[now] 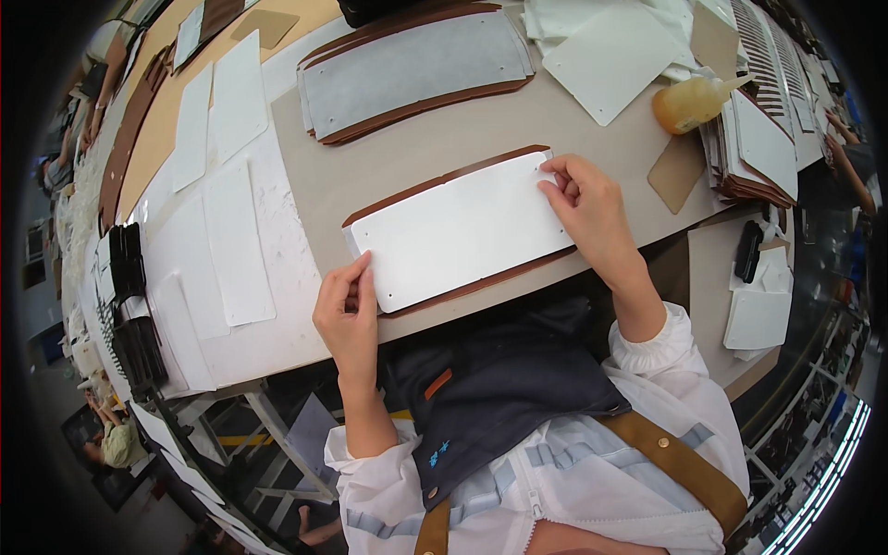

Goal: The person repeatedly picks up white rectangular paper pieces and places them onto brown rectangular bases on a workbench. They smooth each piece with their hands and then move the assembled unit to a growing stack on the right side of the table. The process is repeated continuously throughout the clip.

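A white rectangular sheet (462,236) with small holes near its corners lies over a brown panel (444,180), whose edges show along the far and near sides. My left hand (347,301) pinches the sheet's left edge between thumb and fingers. At the far right corner my right hand (585,199) pinches the sheet in the same way. Both hands rest close to the table's near side. Beyond the sheet lies a stack of grey-faced panels with brown edges (416,74), which neither hand touches.
Right of the stack stand a squeeze bottle of amber liquid (686,104), white sheets (610,60) and a pile of brown and white panels (754,153). More white sheets (239,240) lie on the left, near black bundled pieces (134,305). Other people work beyond the table.
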{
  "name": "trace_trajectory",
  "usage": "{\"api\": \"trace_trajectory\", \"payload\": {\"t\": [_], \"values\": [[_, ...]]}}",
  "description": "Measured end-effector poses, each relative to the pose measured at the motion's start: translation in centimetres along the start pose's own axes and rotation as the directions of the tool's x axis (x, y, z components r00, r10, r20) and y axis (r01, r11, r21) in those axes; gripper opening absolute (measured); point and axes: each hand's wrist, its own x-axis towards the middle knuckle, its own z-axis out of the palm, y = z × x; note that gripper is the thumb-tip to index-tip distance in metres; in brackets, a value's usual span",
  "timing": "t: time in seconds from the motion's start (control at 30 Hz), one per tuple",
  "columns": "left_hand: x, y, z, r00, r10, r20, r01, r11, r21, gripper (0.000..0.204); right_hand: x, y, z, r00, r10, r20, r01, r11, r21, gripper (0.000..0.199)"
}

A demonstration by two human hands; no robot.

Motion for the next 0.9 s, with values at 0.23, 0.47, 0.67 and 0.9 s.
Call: {"api": "trace_trajectory", "payload": {"t": [0.23, 0.47, 0.67, 0.9], "values": [[0.1, -0.2, 0.2, 0.999, 0.024, -0.023, -0.024, 1.0, -0.011, 0.02, -0.1, 0.0, 0.0, 1.0, -0.018, -0.006, 0.018, 1.0, 0.006, 0.016], [0.1, -0.1, 0.2, 0.999, 0.041, -0.019, -0.041, 0.999, 0.011, 0.018, -0.1, 0.0, -0.2, 0.999, -0.051, 0.017, 0.052, 0.999, -0.012, 0.016], [0.5, 0.3, -0.4, 0.987, 0.152, 0.044, -0.158, 0.97, 0.184, 0.02, 0.2, -0.1, -1.4, 0.987, -0.144, 0.075, 0.159, 0.945, -0.286, 0.018], [-0.1, -1.0, -1.0, 0.97, 0.227, 0.086, -0.243, 0.92, 0.307, 0.033, -0.8, 1.7, -2.0, 0.977, -0.196, 0.082, 0.201, 0.978, -0.054, 0.024]]}}
